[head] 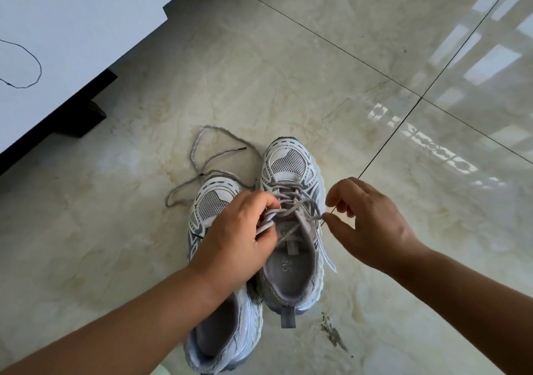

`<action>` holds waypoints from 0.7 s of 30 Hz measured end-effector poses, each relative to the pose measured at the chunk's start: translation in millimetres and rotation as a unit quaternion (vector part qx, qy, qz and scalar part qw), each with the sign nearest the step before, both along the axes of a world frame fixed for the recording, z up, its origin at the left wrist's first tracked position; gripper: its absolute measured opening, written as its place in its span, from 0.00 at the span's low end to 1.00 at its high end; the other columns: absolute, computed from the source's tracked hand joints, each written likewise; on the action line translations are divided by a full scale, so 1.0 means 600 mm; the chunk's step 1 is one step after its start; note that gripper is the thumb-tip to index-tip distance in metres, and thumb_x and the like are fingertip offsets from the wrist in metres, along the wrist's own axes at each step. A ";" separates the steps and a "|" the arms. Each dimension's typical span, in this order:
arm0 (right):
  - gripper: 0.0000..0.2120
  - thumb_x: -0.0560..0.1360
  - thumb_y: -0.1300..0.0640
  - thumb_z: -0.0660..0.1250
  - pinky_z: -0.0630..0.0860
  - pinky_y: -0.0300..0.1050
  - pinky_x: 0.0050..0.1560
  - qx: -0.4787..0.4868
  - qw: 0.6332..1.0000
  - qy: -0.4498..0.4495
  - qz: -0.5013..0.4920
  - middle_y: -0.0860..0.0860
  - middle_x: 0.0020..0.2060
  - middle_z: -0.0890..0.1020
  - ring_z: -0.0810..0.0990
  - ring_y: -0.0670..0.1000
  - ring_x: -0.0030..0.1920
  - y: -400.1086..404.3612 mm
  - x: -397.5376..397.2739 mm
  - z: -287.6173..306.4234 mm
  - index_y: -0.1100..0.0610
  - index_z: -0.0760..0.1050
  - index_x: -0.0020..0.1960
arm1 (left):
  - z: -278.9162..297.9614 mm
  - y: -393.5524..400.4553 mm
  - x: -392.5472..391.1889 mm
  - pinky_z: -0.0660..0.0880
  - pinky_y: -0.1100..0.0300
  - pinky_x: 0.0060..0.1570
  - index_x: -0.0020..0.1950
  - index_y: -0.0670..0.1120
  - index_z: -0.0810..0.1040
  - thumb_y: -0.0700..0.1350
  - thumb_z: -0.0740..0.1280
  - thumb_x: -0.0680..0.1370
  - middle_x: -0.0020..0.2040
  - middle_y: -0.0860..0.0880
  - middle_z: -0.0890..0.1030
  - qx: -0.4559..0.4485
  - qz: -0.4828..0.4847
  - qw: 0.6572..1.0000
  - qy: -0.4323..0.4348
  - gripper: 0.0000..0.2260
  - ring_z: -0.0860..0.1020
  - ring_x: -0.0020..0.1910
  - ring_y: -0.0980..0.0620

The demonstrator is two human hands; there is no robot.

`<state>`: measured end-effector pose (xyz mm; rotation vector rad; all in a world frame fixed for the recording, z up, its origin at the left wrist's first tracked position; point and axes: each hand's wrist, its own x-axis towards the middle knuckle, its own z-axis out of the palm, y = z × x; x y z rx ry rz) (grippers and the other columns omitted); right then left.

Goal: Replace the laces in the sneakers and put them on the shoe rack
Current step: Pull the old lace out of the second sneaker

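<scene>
A glossy marble-patterned tile floor (288, 72) with dark grout lines fills the view, window light reflecting on it beyond and to the right of the sneakers. Two grey-and-white mesh sneakers stand side by side on it, toes pointing away from the person. The right sneaker (291, 224) is laced with a grey lace (288, 199) through its eyelets. Above its tongue the left hand (239, 230) has its fingers curled around a bunch of lace strands, gripping them. Just right of this sneaker the right hand (366, 219) pinches a lace end between thumb and forefinger, the other fingers loosely curled. The left sneaker (219, 302) touches the right sneaker's left side, set nearer the person and partly hidden under the left forearm. A loose grey lace (202, 155) lies in loops on the floor beyond the left sneaker's toe. Far left of the sneakers stands a white desk (72, 43) with a thin dark cord (34, 63) on it.
</scene>
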<state>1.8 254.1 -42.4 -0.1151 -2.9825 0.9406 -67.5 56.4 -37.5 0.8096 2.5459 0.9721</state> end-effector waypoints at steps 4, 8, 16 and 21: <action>0.09 0.70 0.53 0.63 0.66 0.27 0.38 -0.100 0.994 0.025 0.038 0.43 0.37 0.72 0.69 0.36 0.37 -0.009 0.003 -0.001 0.53 0.80 0.45 | -0.001 0.001 -0.001 0.68 0.74 0.43 0.51 0.47 0.77 0.43 0.65 0.68 0.46 0.53 0.77 0.001 -0.004 1.000 -0.007 0.12 0.73 0.42 0.60; 0.04 0.69 0.58 0.67 0.66 0.30 0.37 -0.079 0.995 0.033 0.044 0.43 0.35 0.71 0.69 0.39 0.34 -0.007 -0.001 -0.007 0.55 0.81 0.41 | 0.000 0.002 -0.002 0.69 0.72 0.44 0.51 0.47 0.77 0.44 0.64 0.69 0.46 0.52 0.77 0.006 -0.005 1.000 -0.005 0.12 0.73 0.42 0.60; 0.08 0.62 0.62 0.73 0.63 0.43 0.39 0.086 0.996 -0.028 -0.012 0.41 0.31 0.68 0.71 0.47 0.32 0.024 0.017 -0.027 0.51 0.77 0.35 | 0.000 0.001 0.000 0.67 0.74 0.43 0.50 0.48 0.77 0.46 0.61 0.69 0.45 0.53 0.76 0.002 -0.002 1.000 -0.003 0.12 0.73 0.41 0.60; 0.09 0.68 0.51 0.65 0.70 0.45 0.40 -0.093 0.994 0.016 0.062 0.40 0.36 0.72 0.72 0.43 0.37 -0.003 -0.005 0.001 0.51 0.81 0.45 | 0.001 0.002 -0.001 0.67 0.75 0.43 0.50 0.47 0.77 0.42 0.65 0.67 0.44 0.53 0.77 -0.005 0.002 1.000 -0.005 0.12 0.72 0.41 0.60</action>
